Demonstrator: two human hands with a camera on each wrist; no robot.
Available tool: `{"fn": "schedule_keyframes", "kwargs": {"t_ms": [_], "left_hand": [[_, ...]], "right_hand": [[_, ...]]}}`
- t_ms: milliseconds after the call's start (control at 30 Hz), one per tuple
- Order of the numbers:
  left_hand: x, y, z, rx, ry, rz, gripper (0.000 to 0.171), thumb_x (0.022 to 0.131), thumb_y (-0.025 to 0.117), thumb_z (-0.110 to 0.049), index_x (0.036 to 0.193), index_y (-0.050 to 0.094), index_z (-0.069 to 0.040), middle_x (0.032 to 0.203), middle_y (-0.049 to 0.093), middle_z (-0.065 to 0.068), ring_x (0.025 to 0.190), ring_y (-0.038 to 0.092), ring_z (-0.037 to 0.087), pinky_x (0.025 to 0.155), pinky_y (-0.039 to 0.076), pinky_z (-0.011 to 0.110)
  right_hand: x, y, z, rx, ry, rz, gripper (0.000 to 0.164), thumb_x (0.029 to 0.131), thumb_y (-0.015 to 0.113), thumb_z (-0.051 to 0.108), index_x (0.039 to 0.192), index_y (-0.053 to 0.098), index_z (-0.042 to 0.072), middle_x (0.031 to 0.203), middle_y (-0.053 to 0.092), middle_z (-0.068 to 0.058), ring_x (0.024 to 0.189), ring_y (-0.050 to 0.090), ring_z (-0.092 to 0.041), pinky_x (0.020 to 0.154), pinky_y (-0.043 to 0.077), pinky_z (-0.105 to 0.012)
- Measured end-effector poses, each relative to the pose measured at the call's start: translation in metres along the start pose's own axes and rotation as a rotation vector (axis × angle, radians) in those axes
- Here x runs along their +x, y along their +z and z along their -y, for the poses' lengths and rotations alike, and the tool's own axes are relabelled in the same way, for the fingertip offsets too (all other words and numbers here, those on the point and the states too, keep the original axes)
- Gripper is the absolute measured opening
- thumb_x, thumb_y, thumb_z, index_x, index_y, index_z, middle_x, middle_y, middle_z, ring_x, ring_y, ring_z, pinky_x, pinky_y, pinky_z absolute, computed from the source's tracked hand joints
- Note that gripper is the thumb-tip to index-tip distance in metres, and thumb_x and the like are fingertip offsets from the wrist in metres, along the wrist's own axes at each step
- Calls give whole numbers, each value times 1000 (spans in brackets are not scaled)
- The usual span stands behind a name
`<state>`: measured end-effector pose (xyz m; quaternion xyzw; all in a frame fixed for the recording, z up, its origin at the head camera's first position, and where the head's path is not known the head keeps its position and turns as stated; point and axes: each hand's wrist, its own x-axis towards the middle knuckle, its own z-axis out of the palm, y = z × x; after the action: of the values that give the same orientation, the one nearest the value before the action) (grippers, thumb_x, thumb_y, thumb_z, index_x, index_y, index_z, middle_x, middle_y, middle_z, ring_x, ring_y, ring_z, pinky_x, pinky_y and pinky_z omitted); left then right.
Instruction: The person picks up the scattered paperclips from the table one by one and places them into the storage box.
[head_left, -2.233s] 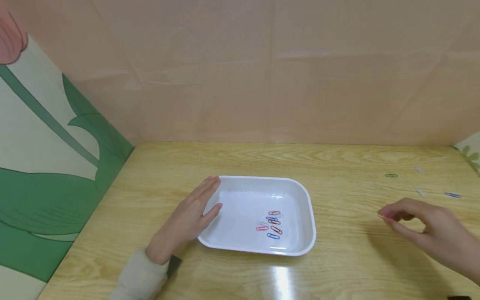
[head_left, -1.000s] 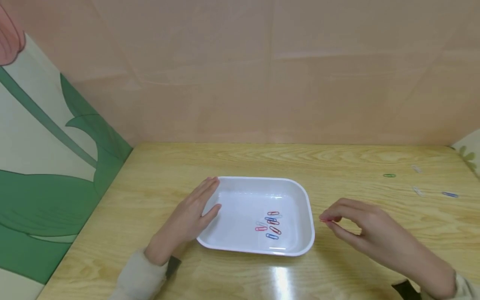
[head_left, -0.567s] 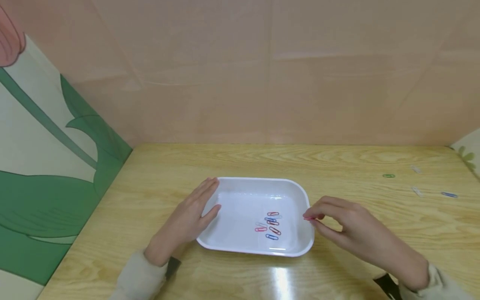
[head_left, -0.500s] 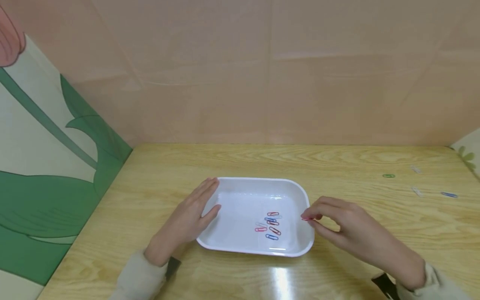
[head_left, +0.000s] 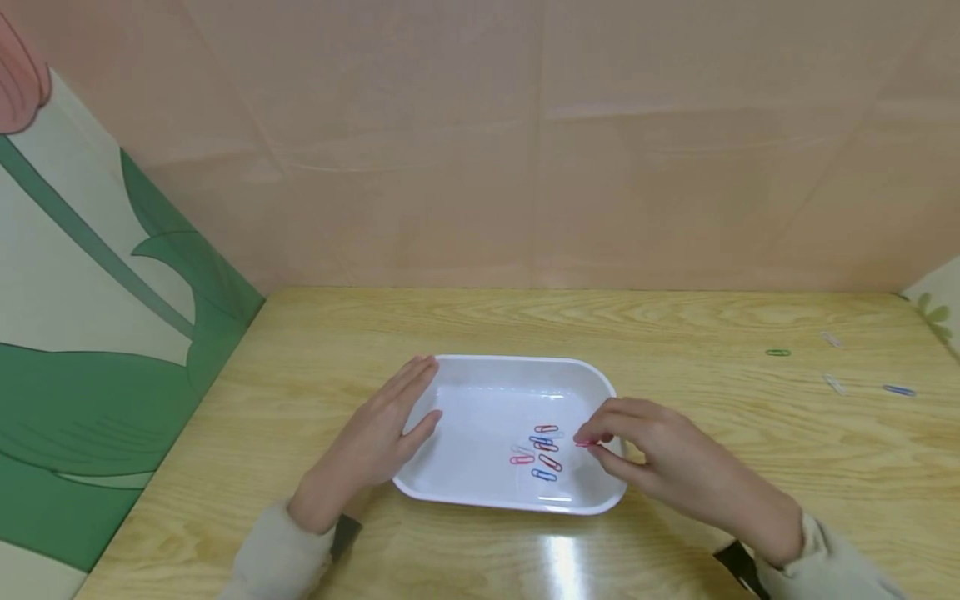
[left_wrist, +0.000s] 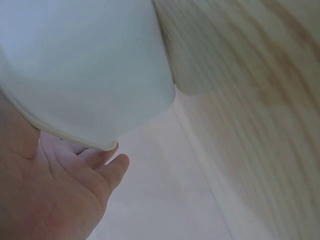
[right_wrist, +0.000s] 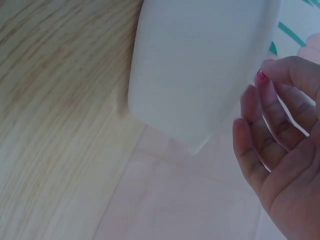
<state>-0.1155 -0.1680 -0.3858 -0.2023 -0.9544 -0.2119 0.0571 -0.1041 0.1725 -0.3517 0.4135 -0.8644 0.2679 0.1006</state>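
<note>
A white tray [head_left: 480, 500] stands on the wooden table, with several paper clips, red, blue, pink and pale, lying in its right half, among them a blue paper clip [head_left: 544, 475]. My left hand [head_left: 378, 433] rests with straight fingers on the tray's left rim; in the left wrist view its palm [left_wrist: 55, 190] is against the outer edge. Thumb and index finger of my right hand [head_left: 648, 442] pinch a pinkish-red paper clip [right_wrist: 261, 76] over the tray's right side, just right of the clips inside. Most of that clip is hidden by the fingertips.
At the table's right lie a green paper clip [head_left: 777, 352], a blue-purple paper clip [head_left: 898, 390] and two whitish paper clips, the nearer whitish paper clip [head_left: 834, 384] being beside the blue-purple one. A beige wall covering [head_left: 525, 167] borders the table's back edge.
My right hand has moved left from the table's right side, across the tray's right rim, carrying the pinkish-red paper clip. My left hand has stayed at the tray's left rim.
</note>
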Motion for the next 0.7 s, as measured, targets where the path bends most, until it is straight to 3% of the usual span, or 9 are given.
{"fn": "schedule_keyframes", "kwargs": {"t_ms": [200, 700], "left_hand": [[0, 0, 0, -1, -4, 2, 63, 99, 61, -30, 151, 39, -2, 159, 37, 13, 149, 33, 31, 121, 31, 50], [0, 0, 0, -3, 7, -8, 63, 98, 61, -29, 150, 40, -2, 159, 37, 14, 149, 33, 31, 121, 31, 50]], "right_hand": [[4, 6, -1, 48, 5, 66, 21, 83, 75, 3, 97, 73, 19, 98, 69, 14, 83, 57, 2, 63, 52, -17], [14, 21, -7, 88, 61, 161, 17, 87, 72, 4, 98, 75, 17, 97, 70, 12, 86, 60, 1, 71, 58, -24]]}}
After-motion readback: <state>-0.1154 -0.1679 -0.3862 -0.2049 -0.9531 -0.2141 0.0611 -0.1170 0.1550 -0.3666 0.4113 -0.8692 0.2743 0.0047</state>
